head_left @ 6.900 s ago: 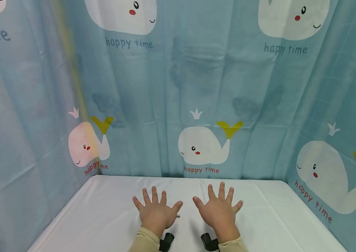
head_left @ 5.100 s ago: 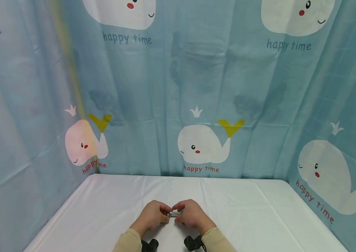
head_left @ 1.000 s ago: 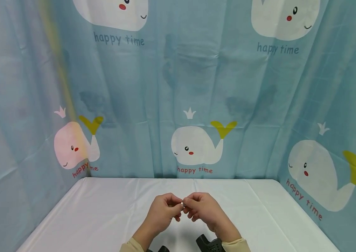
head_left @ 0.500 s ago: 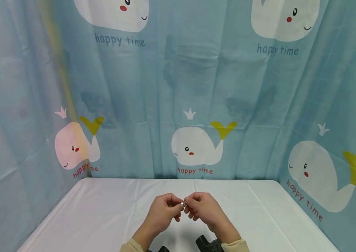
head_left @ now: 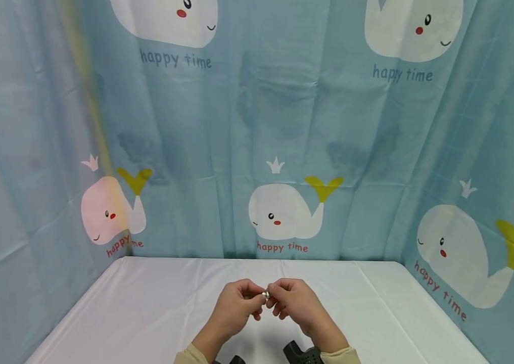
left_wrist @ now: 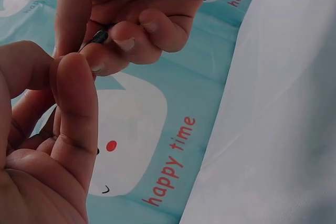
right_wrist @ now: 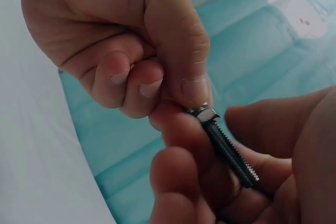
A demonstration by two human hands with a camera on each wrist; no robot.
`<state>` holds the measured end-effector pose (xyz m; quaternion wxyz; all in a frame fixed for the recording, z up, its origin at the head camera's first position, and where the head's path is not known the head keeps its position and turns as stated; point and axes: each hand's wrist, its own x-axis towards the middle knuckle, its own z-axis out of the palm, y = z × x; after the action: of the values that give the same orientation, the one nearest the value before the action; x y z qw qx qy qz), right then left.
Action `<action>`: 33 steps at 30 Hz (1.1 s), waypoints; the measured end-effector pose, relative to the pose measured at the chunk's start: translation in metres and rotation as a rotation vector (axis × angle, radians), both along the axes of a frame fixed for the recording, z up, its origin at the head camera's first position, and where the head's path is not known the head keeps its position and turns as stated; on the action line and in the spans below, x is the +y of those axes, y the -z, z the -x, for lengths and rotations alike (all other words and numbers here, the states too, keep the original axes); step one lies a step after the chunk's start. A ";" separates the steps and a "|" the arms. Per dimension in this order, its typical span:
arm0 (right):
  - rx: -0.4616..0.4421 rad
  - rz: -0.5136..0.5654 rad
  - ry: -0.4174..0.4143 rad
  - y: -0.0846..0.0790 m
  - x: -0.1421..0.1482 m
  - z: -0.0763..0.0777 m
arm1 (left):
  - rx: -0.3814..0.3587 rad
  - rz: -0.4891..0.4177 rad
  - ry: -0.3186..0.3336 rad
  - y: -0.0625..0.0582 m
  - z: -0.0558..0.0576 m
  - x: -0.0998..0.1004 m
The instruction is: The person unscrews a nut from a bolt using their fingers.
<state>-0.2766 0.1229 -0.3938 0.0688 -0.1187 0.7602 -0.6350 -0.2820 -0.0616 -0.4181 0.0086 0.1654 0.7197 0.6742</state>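
Note:
A metal bolt (right_wrist: 231,153) with a dark threaded shank shows between both hands in the right wrist view. At its upper end is a shiny hex-shaped part (right_wrist: 208,114). My left hand (head_left: 236,306) pinches that end between thumb and index finger. Curled fingers of my right hand (head_left: 299,306) lie round the shank, with the thumb (right_wrist: 262,124) close beside it. In the left wrist view, the threaded tip points into the right hand's curled fingers, and the left fingertips cover the other end. From the head, only a bright glint of metal shows between the fingertips, over the table.
A white cloth covers the table (head_left: 147,313). Blue curtains (head_left: 220,126) printed with whales hang behind it and along both sides. Black wrist devices (head_left: 302,352) sit at the sleeve cuffs (head_left: 340,355).
Both hands lay spread near a small metal piece, then closed on it and lifted it. Over the last second they barely move; slightly more metal shows between the fingertips.

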 end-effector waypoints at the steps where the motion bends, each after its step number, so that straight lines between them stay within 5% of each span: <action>1: 0.007 -0.001 0.000 0.000 0.000 0.000 | 0.001 0.003 -0.001 0.000 0.000 0.000; 33: 0.083 -0.032 -0.004 -0.002 -0.003 -0.001 | 0.025 0.000 -0.002 0.000 -0.002 0.001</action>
<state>-0.2759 0.1198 -0.3920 0.0404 -0.1453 0.7721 -0.6173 -0.2797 -0.0603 -0.4185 -0.0009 0.1731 0.7200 0.6720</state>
